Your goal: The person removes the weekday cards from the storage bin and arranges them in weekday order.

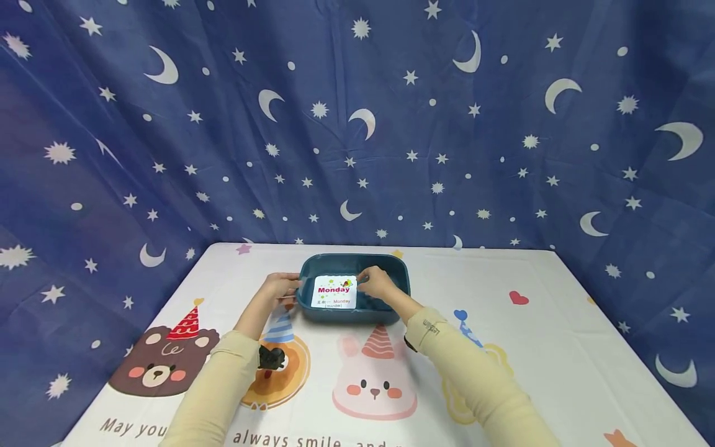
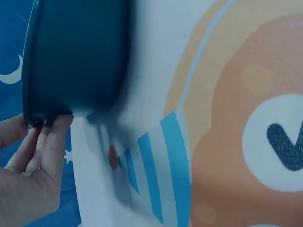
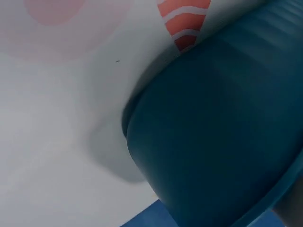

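Observation:
A dark teal plastic basin (image 1: 349, 315) with rounded corners sits toward the far side of the table. My left hand (image 1: 281, 287) holds its left end; in the left wrist view the fingers (image 2: 57, 142) press under the rim and the thumb lies on the other side. Inside the basin is a white card (image 1: 341, 298) printed "Monday" in red, with smaller text below. At the card's right edge, my right hand (image 1: 378, 284) pinches it between thumb and fingers. The right wrist view shows mostly the basin's outer wall (image 3: 213, 123), and the fingertips are hidden there.
A white tablecloth (image 1: 536, 354) with printed cartoon animals and lettering covers the table. Behind the table hangs a blue curtain (image 1: 313, 143) with moons and stars.

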Motion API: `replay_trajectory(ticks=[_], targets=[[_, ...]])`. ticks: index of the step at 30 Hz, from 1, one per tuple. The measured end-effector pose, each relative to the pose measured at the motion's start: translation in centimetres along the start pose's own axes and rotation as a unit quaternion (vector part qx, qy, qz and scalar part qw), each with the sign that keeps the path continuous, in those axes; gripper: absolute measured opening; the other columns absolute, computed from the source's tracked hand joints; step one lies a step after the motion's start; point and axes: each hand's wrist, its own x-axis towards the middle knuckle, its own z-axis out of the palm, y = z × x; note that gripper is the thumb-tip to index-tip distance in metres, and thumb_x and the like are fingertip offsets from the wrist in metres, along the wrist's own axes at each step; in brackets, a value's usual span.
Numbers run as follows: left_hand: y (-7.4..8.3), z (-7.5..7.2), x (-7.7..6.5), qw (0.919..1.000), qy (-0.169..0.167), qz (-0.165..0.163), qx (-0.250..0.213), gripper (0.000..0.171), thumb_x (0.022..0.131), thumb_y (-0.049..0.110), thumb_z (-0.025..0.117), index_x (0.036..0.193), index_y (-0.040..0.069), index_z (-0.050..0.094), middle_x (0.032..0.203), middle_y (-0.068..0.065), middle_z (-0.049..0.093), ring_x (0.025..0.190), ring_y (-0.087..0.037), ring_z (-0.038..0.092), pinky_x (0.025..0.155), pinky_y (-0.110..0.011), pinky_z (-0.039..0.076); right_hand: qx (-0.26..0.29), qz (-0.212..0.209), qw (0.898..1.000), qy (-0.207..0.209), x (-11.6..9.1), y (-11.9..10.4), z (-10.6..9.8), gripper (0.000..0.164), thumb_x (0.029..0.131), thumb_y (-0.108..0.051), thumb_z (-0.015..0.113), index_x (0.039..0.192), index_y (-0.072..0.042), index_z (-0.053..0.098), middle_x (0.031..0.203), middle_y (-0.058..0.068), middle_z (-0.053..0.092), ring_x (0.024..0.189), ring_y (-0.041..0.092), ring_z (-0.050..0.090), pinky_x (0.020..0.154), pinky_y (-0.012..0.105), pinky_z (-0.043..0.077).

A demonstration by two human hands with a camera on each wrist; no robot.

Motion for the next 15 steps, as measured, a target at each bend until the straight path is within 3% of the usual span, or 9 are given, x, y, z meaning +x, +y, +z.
replay_trajectory(ticks=[4, 10, 14, 15], targets=[[-0.4, 0.1, 0.1, 1.0, 0.0, 0.004, -0.005, 0.04, 0.097, 0.007, 0.05, 0.136, 0.0, 0.047, 0.123, -0.019, 0.058, 0.084, -0.013, 0.063, 0.08, -0.03, 0.056, 0.043, 0.007, 0.999, -0.032, 5.0, 4.5, 2.1, 0.025, 0.087, -0.011, 0.065, 0.11, -0.003, 0.064, 0.11, 0.013, 0.063, 0.074, 0.019, 0.063, 0.056, 0.03, 0.053], [-1.0, 0.2, 0.0, 0.9999, 0.003, 0.0, -0.016, 0.04, 0.096, 0.008, 0.052, 0.136, 0.0, 0.047, 0.114, -0.015, 0.062, 0.075, -0.009, 0.062, 0.069, -0.025, 0.057, 0.062, 0.073, 0.995, -0.036, 11.0, 9.5, 5.7, 0.034, 0.088, -0.007, 0.063, 0.122, -0.004, 0.059, 0.112, 0.014, 0.062, 0.081, 0.025, 0.062, 0.062, 0.036, 0.055], [-0.9, 0.0, -0.1, 0.9997, 0.0, 0.002, -0.023, 0.041, 0.096, 0.008, 0.052, 0.136, 0.0, 0.047, 0.105, -0.01, 0.064, 0.073, -0.008, 0.062, 0.068, -0.024, 0.057, 0.131, 0.081, 0.987, -0.051, 17.3, 15.5, 8.5, 0.045, 0.08, -0.021, 0.075, 0.121, -0.009, 0.059, 0.103, 0.007, 0.061, 0.065, 0.02, 0.055, 0.048, 0.033, 0.051], [-0.9, 0.0, -0.2, 0.9997, -0.002, 0.002, -0.022, 0.042, 0.096, 0.008, 0.052, 0.136, 0.0, 0.046, 0.103, -0.009, 0.064, 0.073, -0.008, 0.062, 0.068, -0.023, 0.057, 0.143, 0.099, 0.983, -0.056, 18.5, 16.3, 9.2, 0.05, 0.08, -0.023, 0.075, 0.124, -0.01, 0.057, 0.109, 0.006, 0.06, 0.066, 0.021, 0.054, 0.05, 0.036, 0.052]])
